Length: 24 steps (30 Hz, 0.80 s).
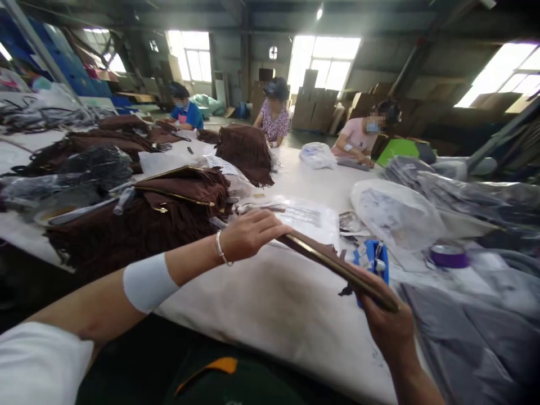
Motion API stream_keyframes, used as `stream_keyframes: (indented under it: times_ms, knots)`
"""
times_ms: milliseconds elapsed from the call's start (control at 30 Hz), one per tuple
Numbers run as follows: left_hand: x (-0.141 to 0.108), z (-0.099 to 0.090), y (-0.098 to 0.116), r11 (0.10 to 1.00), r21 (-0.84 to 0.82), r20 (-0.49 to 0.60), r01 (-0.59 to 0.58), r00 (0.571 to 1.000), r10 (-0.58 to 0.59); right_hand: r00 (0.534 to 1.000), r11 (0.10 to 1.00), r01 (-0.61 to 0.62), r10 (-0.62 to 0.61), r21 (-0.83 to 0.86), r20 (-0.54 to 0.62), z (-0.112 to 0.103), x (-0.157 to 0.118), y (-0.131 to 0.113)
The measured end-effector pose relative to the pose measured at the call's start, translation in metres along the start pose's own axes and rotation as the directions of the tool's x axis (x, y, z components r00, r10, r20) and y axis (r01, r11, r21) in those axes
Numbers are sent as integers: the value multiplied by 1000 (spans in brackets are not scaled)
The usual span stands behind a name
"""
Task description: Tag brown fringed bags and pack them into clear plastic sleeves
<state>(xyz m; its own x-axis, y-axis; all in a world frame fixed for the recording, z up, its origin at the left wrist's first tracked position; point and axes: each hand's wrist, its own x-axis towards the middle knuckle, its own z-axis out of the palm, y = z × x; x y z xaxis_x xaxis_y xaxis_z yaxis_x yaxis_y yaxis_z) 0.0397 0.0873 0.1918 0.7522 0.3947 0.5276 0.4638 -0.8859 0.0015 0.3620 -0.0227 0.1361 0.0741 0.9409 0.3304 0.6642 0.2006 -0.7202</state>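
Observation:
A brown zippered pouch, seen edge-on with its zip facing me, is held tilted above the white table. My left hand, with a bracelet at the wrist, is closed on its upper left end. Lower down, the fingers of my right hand wrap round the opposite end. Scraps of dark fringe hang from the pouch near my right hand. To the left of my left hand lies a pile of brown fringed pouches, the top one with a gold zip. A blue tape dispenser stands just behind my right hand.
Another brown fringed stack stands farther back. Clear plastic bags lie in front of me, and a bulging one at the right. A purple tape roll and grey folded material are at the right. Several co-workers sit across the table.

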Motion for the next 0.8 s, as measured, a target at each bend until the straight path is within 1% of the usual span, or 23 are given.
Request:
stream_keyframes:
  times_ms: [67, 100, 167, 200, 233, 267, 333, 367, 400, 433, 467, 500, 567, 600, 667, 700, 800]
  knots:
    - [-40, 17, 16, 999, -27, 18, 24, 1000, -23, 988, 998, 58, -62, 32, 143, 18, -34, 18]
    - [-63, 27, 26, 998, -45, 57, 37, 998, -34, 965, 997, 73, -77, 27, 252, 27, -51, 29]
    - [-108, 49, 48, 995, -83, 143, 63, 988, -50, 881, 995, 99, -90, 5, 465, 41, -80, 52]
    - [-130, 58, 60, 991, -98, 182, 86, 981, -67, 846, 995, 98, -80, -6, 527, 44, -90, 60]
    - [-148, 66, 72, 985, -115, 207, 125, 973, -100, 835, 996, 86, -63, -17, 546, 46, -95, 64]
    - [-164, 72, 84, 977, -133, 222, 167, 966, -135, 846, 998, 64, -41, -26, 531, 48, -95, 62]
    - [-185, 81, 103, 950, -158, 225, 270, 946, -231, 890, 999, 7, 13, -44, 456, 54, -80, 44]
    - [-190, 83, 111, 934, -161, 222, 319, 934, -280, 903, 998, -10, 33, -55, 429, 62, -67, 30]
    - [-192, 85, 116, 918, -156, 221, 363, 919, -326, 900, 998, -6, 34, -66, 435, 73, -53, 15]
    - [-193, 87, 120, 905, -148, 216, 398, 906, -363, 883, 996, 14, 31, -92, 468, 88, -39, 1]
    - [-192, 89, 123, 895, -140, 212, 422, 896, -390, 856, 990, 45, 29, -131, 515, 105, -27, -10]
    - [-190, 90, 125, 887, -136, 210, 441, 888, -409, 832, 980, 71, 44, -184, 553, 123, -18, -17]
    - [-188, 94, 127, 874, -143, 208, 465, 877, -433, 797, 947, 119, 87, -297, 597, 157, -9, -19]
    - [-188, 96, 128, 868, -150, 208, 473, 874, -440, 788, 929, 146, 97, -339, 608, 170, -10, -13]
    - [-190, 101, 129, 863, -153, 221, 482, 868, -445, 773, 902, 211, 81, -376, 629, 190, -13, 10]
    - [-191, 103, 130, 865, -145, 230, 480, 867, -443, 762, 894, 242, 65, -377, 644, 196, -13, 25]
    - [-198, 111, 132, 879, -96, 242, 468, 867, -435, 781, 865, 252, 83, -434, 619, 204, -2, 72]
